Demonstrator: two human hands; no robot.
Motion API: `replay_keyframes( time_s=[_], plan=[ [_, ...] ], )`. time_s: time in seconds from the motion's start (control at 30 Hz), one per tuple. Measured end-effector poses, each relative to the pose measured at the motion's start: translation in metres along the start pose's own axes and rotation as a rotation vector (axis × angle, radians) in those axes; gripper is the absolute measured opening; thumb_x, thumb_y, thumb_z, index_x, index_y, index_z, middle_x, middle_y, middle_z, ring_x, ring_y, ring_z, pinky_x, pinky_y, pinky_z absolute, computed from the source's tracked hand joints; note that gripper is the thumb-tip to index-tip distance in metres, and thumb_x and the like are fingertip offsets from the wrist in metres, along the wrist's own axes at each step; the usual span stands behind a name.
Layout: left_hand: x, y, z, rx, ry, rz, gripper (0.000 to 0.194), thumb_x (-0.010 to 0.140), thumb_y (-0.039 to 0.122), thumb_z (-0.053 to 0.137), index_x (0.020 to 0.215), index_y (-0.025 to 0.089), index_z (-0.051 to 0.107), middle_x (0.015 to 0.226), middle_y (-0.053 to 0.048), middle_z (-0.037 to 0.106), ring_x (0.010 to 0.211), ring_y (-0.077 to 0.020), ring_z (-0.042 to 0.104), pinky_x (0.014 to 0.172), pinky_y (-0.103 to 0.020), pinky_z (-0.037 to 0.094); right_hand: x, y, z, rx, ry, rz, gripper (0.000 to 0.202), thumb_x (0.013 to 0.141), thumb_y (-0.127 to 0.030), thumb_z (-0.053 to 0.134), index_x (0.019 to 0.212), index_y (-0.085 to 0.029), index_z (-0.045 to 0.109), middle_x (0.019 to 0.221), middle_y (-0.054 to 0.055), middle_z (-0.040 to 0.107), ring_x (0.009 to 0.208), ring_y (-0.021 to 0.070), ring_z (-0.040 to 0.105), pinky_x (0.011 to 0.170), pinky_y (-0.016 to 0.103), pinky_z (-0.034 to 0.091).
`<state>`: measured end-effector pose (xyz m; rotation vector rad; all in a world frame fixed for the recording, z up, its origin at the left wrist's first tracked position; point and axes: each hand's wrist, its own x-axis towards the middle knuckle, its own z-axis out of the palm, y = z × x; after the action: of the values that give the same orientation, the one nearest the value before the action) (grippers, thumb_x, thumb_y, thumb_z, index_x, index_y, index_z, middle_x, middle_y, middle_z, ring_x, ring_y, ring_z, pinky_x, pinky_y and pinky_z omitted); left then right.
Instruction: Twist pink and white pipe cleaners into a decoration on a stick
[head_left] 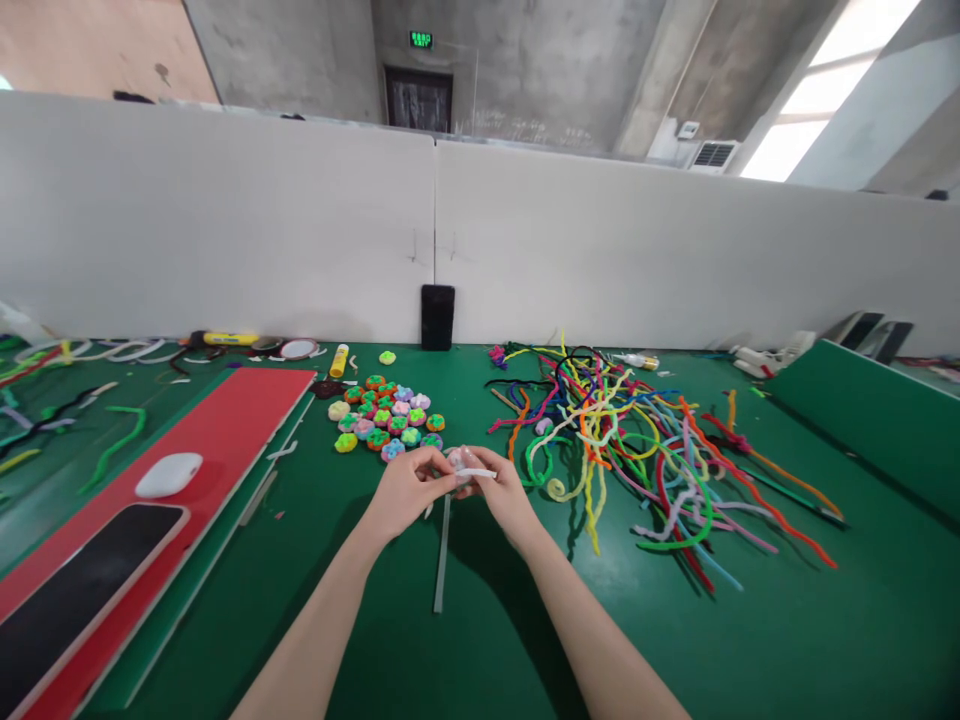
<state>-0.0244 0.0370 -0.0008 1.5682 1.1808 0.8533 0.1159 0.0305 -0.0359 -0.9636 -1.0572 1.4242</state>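
My left hand and my right hand meet above the green table, fingers pinched around a small pale pink piece. A short white strip runs across it to my right fingers. Its exact kind is too small to tell. Under my hands a longer pale flat strip reaches toward me. Just beyond my left hand sits a cluster of small, colourful pipe-cleaner flowers. Close to my right hand, loose pipe cleaners of many colours lie in a tangled heap.
On the left, a red board carries a phone and a white case. A glue stick stands near the back. A black phone leans against the white partition. A green panel stands at right.
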Motion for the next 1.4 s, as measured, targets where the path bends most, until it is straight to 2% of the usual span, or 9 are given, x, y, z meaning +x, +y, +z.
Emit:
replay_keyframes(
  time_s=[0.2, 0.33, 0.6, 0.7, 0.8, 0.87, 0.97, 1.13, 1.4],
  plan=[
    [0.003, -0.004, -0.001, -0.098, 0.087, -0.033, 0.016, 0.063, 0.028, 0.063, 0.061, 0.015, 0.053, 0.056, 0.004, 0.054, 0.045, -0.0068, 0.046, 0.041, -0.017, 0.036, -0.004, 0.0, 0.0, 0.177, -0.069, 0.081, 0.025, 0.074, -0.033, 0.056, 0.095, -0.021, 0.057, 0.091, 0.002, 0.063, 0.077, 0.0182, 0.062, 0.064, 0.033, 0.053],
    [0.004, -0.006, 0.0, -0.112, 0.1, -0.071, 0.017, 0.062, 0.028, 0.063, 0.06, 0.015, 0.052, 0.054, 0.004, 0.053, 0.041, -0.0064, 0.045, 0.039, -0.018, 0.036, -0.008, -0.003, 0.001, 0.144, -0.144, 0.05, 0.03, 0.072, -0.029, 0.059, 0.101, -0.021, 0.054, 0.099, 0.002, 0.06, 0.089, 0.0185, 0.059, 0.071, 0.031, 0.052],
    [0.001, -0.002, 0.006, 0.052, 0.089, 0.046, 0.016, 0.065, 0.032, 0.06, 0.068, 0.017, 0.056, 0.065, 0.001, 0.057, 0.052, -0.0093, 0.051, 0.047, -0.019, 0.041, -0.001, 0.005, 0.006, 0.007, 0.045, 0.003, 0.033, 0.073, -0.045, 0.055, 0.089, -0.016, 0.056, 0.073, 0.001, 0.061, 0.063, 0.0146, 0.06, 0.051, 0.026, 0.052],
    [0.0, 0.004, 0.005, -0.081, 0.038, -0.009, 0.023, 0.066, 0.034, 0.06, 0.082, 0.018, 0.054, 0.072, 0.0, 0.059, 0.049, -0.0087, 0.052, 0.044, -0.019, 0.041, 0.001, 0.003, 0.005, 0.041, 0.095, -0.007, 0.035, 0.072, -0.047, 0.055, 0.09, -0.017, 0.055, 0.076, 0.002, 0.062, 0.062, 0.0149, 0.061, 0.051, 0.026, 0.052],
    [0.001, 0.004, 0.004, -0.23, 0.092, -0.067, 0.029, 0.073, 0.038, 0.053, 0.094, 0.019, 0.045, 0.065, 0.003, 0.059, 0.038, -0.0061, 0.046, 0.037, -0.016, 0.034, 0.001, 0.0, 0.003, 0.038, 0.122, -0.027, 0.036, 0.072, -0.047, 0.055, 0.091, -0.017, 0.055, 0.082, 0.004, 0.064, 0.069, 0.0179, 0.063, 0.053, 0.026, 0.052],
    [0.003, 0.001, 0.005, -0.228, 0.14, -0.088, 0.025, 0.077, 0.042, 0.046, 0.087, 0.018, 0.044, 0.053, 0.005, 0.054, 0.031, -0.0049, 0.038, 0.033, -0.015, 0.026, 0.0, -0.001, 0.004, 0.011, 0.133, -0.052, 0.036, 0.073, -0.047, 0.054, 0.092, -0.016, 0.055, 0.084, 0.005, 0.064, 0.073, 0.0194, 0.063, 0.054, 0.027, 0.052],
    [0.004, -0.005, 0.01, -0.15, 0.098, -0.118, 0.031, 0.08, 0.045, 0.038, 0.07, 0.017, 0.045, 0.041, 0.007, 0.044, 0.028, -0.005, 0.031, 0.031, -0.017, 0.02, -0.001, -0.001, 0.006, -0.056, 0.151, -0.106, 0.036, 0.075, -0.046, 0.052, 0.095, -0.016, 0.057, 0.089, 0.007, 0.065, 0.079, 0.02, 0.062, 0.061, 0.029, 0.052],
    [0.004, -0.013, 0.024, -0.096, 0.14, -0.067, 0.03, 0.081, 0.042, 0.036, 0.066, 0.018, 0.044, 0.045, 0.006, 0.041, 0.038, -0.0076, 0.039, 0.039, -0.019, 0.029, -0.003, 0.003, 0.01, -0.157, 0.168, -0.186, 0.036, 0.076, -0.042, 0.053, 0.1, -0.017, 0.059, 0.096, 0.008, 0.065, 0.086, 0.0204, 0.061, 0.078, 0.033, 0.049],
    [-0.003, -0.012, 0.03, 0.142, 0.255, 0.031, 0.027, 0.084, 0.039, 0.033, 0.066, 0.021, 0.041, 0.048, 0.005, 0.04, 0.043, -0.0106, 0.041, 0.046, -0.021, 0.031, -0.005, 0.005, 0.01, -0.184, 0.197, -0.203, 0.029, 0.078, -0.039, 0.052, 0.094, -0.017, 0.061, 0.095, 0.008, 0.065, 0.083, 0.0207, 0.062, 0.073, 0.032, 0.05]
  ],
)
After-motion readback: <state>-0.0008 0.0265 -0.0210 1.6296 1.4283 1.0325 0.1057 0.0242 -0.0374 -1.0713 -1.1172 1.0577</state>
